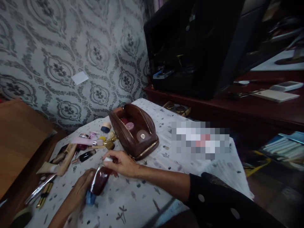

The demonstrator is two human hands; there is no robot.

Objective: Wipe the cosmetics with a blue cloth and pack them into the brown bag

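Observation:
My right hand [122, 163] is closed on the white cap of a dark red, glossy bottle [101, 180], which leans over the tablecloth. Against the bottle's left side my left hand [83, 183] is closed, its fingertips partly hidden behind the bottle. A crumpled blue cloth [90, 198] shows under that hand and appears to be gripped by it. Just beyond my right hand stands a brown cosmetic bag [125, 137], unzipped, with a pink round item [129, 126] and something red inside.
Left of the bag lie several cosmetics: a dark bottle [87, 155], a beige tube [67, 160], a pink tube [83, 141], gold lipsticks [44, 194] and a blue-based jar [105, 127]. A dark television [190, 53] stands behind on a red-brown cabinet [213, 106]. A blurred patch covers the table's right side.

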